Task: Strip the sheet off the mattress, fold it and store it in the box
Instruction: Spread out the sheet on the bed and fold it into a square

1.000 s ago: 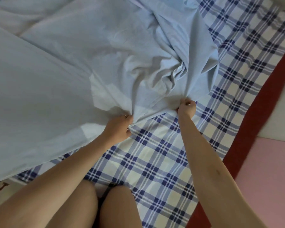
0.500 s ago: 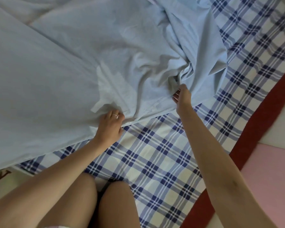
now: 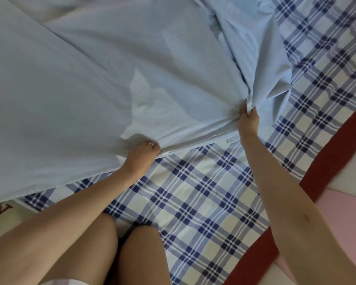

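Note:
A pale blue sheet point(image 3: 86, 83) lies spread over the upper and left part of the head view, on a blue-and-white checked mattress cover point(image 3: 203, 194). Its near hem runs diagonally from lower left to the right. My left hand point(image 3: 141, 156), with a ring on one finger, grips that hem near the middle. My right hand point(image 3: 248, 118) pinches a bunched corner of the sheet further right, where the cloth gathers into folds. No box is in view.
My bare knees point(image 3: 111, 249) rest on the checked cover at the bottom. A dark red border point(image 3: 321, 182) edges the mattress on the right, with a pink surface point(image 3: 341, 219) beyond it. More crumpled sheet lies at the top right.
My hands have drawn apart along the hem. The right hand let go, reached into the folds and now pinches a corner further right; the sheet between them lies flatter.

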`<control>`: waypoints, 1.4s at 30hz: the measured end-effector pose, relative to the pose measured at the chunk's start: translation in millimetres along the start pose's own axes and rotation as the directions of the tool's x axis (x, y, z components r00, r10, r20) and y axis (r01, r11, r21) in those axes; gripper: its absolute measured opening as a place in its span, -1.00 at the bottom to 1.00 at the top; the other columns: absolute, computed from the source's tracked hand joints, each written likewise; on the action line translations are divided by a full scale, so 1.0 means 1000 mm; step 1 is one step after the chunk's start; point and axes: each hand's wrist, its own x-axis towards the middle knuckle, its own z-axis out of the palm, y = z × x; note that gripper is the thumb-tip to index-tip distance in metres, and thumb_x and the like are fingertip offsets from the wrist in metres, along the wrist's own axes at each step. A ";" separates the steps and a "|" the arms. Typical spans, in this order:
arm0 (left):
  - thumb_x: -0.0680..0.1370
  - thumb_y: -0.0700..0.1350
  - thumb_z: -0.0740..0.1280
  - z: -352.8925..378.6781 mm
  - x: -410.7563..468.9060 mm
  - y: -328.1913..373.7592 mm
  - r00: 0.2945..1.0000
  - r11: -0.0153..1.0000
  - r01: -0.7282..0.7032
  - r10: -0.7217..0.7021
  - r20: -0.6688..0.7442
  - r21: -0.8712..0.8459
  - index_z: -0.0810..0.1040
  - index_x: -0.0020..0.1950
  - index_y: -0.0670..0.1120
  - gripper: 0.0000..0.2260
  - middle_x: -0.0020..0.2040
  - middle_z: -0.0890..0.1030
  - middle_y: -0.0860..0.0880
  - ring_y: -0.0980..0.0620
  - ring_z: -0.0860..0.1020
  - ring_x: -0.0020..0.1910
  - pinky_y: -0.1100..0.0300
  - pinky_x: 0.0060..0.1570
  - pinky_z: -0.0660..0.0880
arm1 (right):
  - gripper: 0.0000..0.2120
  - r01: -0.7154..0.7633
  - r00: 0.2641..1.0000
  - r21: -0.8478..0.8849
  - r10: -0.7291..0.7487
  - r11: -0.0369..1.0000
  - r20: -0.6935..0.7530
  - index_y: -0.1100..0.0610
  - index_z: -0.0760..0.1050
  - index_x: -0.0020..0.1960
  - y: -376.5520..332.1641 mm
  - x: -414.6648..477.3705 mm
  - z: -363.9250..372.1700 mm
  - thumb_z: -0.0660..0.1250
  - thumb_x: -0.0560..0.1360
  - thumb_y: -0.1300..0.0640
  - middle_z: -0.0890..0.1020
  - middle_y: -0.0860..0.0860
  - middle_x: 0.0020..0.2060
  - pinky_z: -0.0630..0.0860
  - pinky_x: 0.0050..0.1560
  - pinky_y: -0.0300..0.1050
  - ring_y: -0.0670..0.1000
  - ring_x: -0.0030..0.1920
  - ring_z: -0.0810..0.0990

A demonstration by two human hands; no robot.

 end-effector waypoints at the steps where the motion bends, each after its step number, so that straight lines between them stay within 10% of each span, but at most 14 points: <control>1: 0.22 -0.36 0.55 0.003 -0.001 -0.001 1.000 1.000 -0.004 0.004 -0.008 0.014 0.61 0.00 -0.23 -0.62 -0.19 0.64 -0.15 -0.12 0.61 -0.17 0.15 -0.41 0.53 | -0.69 0.014 1.000 -0.025 -0.014 1.000 0.017 0.17 0.35 0.36 0.006 0.000 0.000 0.11 0.64 0.18 0.52 0.04 0.03 0.40 -0.29 -0.44 -0.02 -0.04 0.46; 10: 0.28 -0.38 0.51 0.007 -0.001 -0.003 0.999 0.998 -0.054 0.054 0.006 0.045 0.63 -0.06 -0.23 -0.74 -0.19 0.66 -0.13 -0.11 0.62 -0.20 0.12 -0.35 0.58 | -0.69 0.173 0.978 -0.343 -0.203 0.923 -0.051 0.19 0.32 0.34 0.035 -0.011 -0.003 0.07 0.62 0.24 0.58 0.24 -0.07 0.47 -0.15 0.08 0.22 -0.08 0.55; 15: 0.47 -0.30 0.34 0.017 0.004 -0.001 1.000 0.999 -0.003 0.002 0.020 0.052 0.50 0.21 -0.19 -0.69 0.09 0.60 -0.10 -0.06 0.55 0.08 0.11 -0.09 0.57 | -0.73 0.082 0.996 -0.465 -0.085 0.881 0.015 0.18 0.31 0.28 0.041 0.002 0.000 0.13 0.62 0.10 0.60 0.19 0.04 0.38 0.17 0.07 0.24 0.08 0.54; 19: 0.32 -0.36 0.46 0.024 -0.003 -0.005 0.997 0.998 -0.057 0.055 -0.046 -0.036 0.56 0.03 -0.26 -0.70 -0.07 0.63 -0.18 -0.14 0.59 -0.09 0.06 -0.17 0.58 | -0.70 0.005 0.999 -0.412 -0.025 0.911 -0.044 0.09 0.33 0.31 0.036 0.006 0.010 0.15 0.59 0.12 0.61 0.10 0.08 0.31 0.30 0.08 0.19 0.12 0.54; 26: 0.30 -0.23 0.49 0.007 -0.018 -0.002 0.987 0.996 -0.088 0.087 -0.138 0.003 0.53 -0.11 -0.24 -0.77 -0.21 0.57 -0.13 -0.05 0.56 -0.31 0.24 -0.56 0.37 | -0.63 -0.136 0.821 -0.029 0.097 0.990 -0.562 0.22 0.42 0.22 0.014 -0.032 0.040 0.33 0.42 0.27 0.40 0.14 0.20 0.42 0.13 0.02 0.15 0.16 0.42; 28: 0.21 -0.21 0.56 0.006 -0.021 -0.002 0.993 0.997 -0.038 0.046 -0.112 0.073 0.58 -0.02 -0.26 -0.60 -0.14 0.60 -0.15 -0.04 0.59 -0.27 0.26 -0.56 0.40 | -0.54 0.081 0.793 -0.219 -0.196 0.972 -0.577 0.20 0.40 0.25 0.012 -0.056 0.053 0.33 0.36 0.33 0.41 0.16 0.22 0.36 0.25 -0.04 0.11 0.20 0.38; 30: 0.13 -0.27 0.59 0.011 -0.020 -0.002 0.998 0.993 0.021 -0.013 -0.069 0.116 0.57 0.09 -0.29 -0.45 -0.07 0.60 -0.18 -0.08 0.61 -0.18 0.21 -0.45 0.52 | -0.52 0.582 0.729 -0.447 -0.680 0.680 -0.085 0.12 0.36 0.33 0.021 -0.080 0.066 0.24 0.42 0.31 0.41 0.14 0.28 0.29 0.35 -0.19 0.05 0.28 0.32; 31: 0.15 -0.30 0.59 0.012 -0.016 -0.004 0.999 0.992 0.031 -0.026 -0.046 0.120 0.55 0.11 -0.30 -0.44 -0.02 0.60 -0.20 -0.11 0.61 -0.12 0.17 -0.36 0.58 | -0.53 0.810 0.521 -0.459 -0.806 0.364 0.280 0.07 0.30 0.39 0.030 -0.086 0.068 0.21 0.49 0.22 0.38 0.13 0.33 0.30 0.38 -0.07 0.08 0.33 0.31; 32: 0.20 -0.31 0.57 0.013 -0.012 -0.004 0.999 0.993 0.040 -0.038 -0.017 0.109 0.53 0.14 -0.30 -0.46 0.03 0.58 -0.22 -0.13 0.60 -0.04 0.11 -0.24 0.61 | -0.54 0.899 0.323 -0.434 -0.761 0.060 0.563 0.02 0.20 0.46 0.044 -0.081 0.067 0.15 0.57 0.07 0.31 0.11 0.42 0.27 0.42 0.11 0.15 0.42 0.25; 33: 0.28 -0.29 0.54 0.011 -0.006 -0.005 0.999 0.994 0.052 -0.053 0.013 0.092 0.49 0.19 -0.28 -0.49 0.11 0.55 -0.21 -0.14 0.57 0.04 0.10 -0.10 0.60 | -0.50 0.895 0.288 -0.438 -0.642 -0.083 0.711 -0.02 0.09 0.53 0.054 -0.071 0.061 0.02 0.62 -0.11 0.17 0.07 0.51 0.17 0.45 0.22 0.19 0.49 0.13; 35: 0.44 -0.26 0.42 0.005 0.007 -0.005 0.995 0.996 0.063 -0.068 0.078 0.067 0.39 0.28 -0.22 -0.56 0.23 0.44 -0.14 -0.09 0.49 0.17 0.14 0.06 0.52 | -0.42 0.741 0.630 -0.662 -0.462 0.115 0.624 -0.04 -0.09 0.56 0.064 -0.048 0.039 -0.16 0.61 -0.22 -0.06 -0.01 0.55 -0.02 0.51 0.18 0.19 0.53 -0.05; 37: 0.49 -0.29 0.32 -0.001 0.018 -0.004 0.989 0.997 0.042 -0.051 0.142 0.065 0.37 0.28 -0.18 -0.63 0.24 0.42 -0.10 -0.05 0.48 0.17 0.17 0.03 0.48 | -0.50 0.412 0.898 -0.703 -0.390 0.580 0.205 0.12 0.14 0.51 0.062 -0.030 0.011 -0.01 0.64 -0.07 0.18 0.07 0.50 0.14 0.44 0.08 0.20 0.45 0.22; 39: 0.50 -0.31 0.29 -0.009 0.027 -0.003 0.982 0.995 0.036 -0.052 0.181 0.091 0.40 0.25 -0.18 -0.68 0.22 0.45 -0.10 -0.04 0.53 0.10 0.17 -0.02 0.50 | -0.66 0.228 0.939 -0.481 -0.322 0.846 -0.121 0.23 0.37 0.29 0.037 -0.022 -0.004 0.17 0.60 0.06 0.40 0.15 0.25 0.36 0.24 0.06 0.15 0.14 0.46; 42: 0.50 -0.34 0.28 -0.010 0.032 -0.003 0.974 0.993 0.031 -0.055 0.220 0.112 0.42 0.24 -0.19 -0.69 0.21 0.47 -0.11 -0.04 0.56 0.07 0.17 -0.02 0.51 | -0.41 0.055 0.928 -0.241 -0.138 0.969 -0.346 0.22 0.29 0.34 -0.008 0.003 -0.005 0.44 0.43 0.03 0.38 0.16 0.23 0.43 0.17 0.09 0.11 0.15 0.41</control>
